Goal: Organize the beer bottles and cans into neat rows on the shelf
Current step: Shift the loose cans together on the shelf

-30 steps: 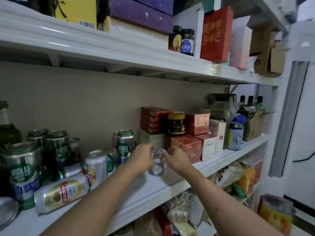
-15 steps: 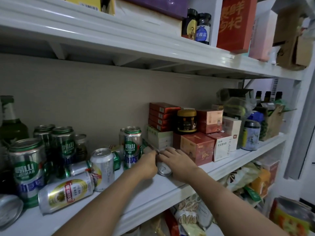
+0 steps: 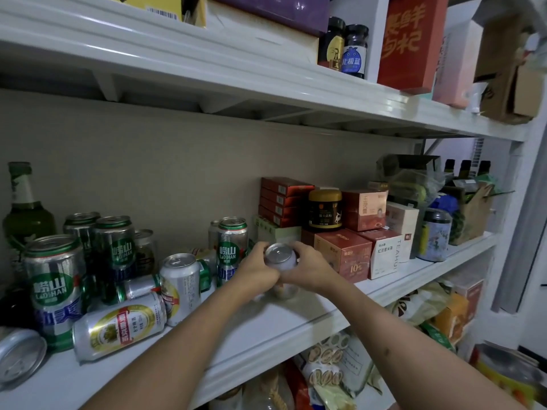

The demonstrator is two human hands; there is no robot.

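My left hand (image 3: 260,269) and my right hand (image 3: 307,269) both clasp a silver can (image 3: 279,257) standing upright on the white shelf (image 3: 266,324), its top showing between my fingers. Just behind it stands a green Laoshan can (image 3: 232,248). Further left are an upright silver can (image 3: 180,287), a silver-and-gold can lying on its side (image 3: 118,327), a big green Laoshan can (image 3: 54,288), more green cans (image 3: 114,247) and a green glass bottle (image 3: 23,208).
Red and white boxes (image 3: 343,254), a dark jar (image 3: 325,208) and a blue tin (image 3: 433,238) fill the shelf's right half. The upper shelf (image 3: 207,72) hangs close overhead with boxes and jars. Snack bags (image 3: 331,368) crowd the level below.
The can was held tilted in the air between both hands a second ago; it now stands upright on the shelf beside the green can, both hands still around it. The view moved closer.
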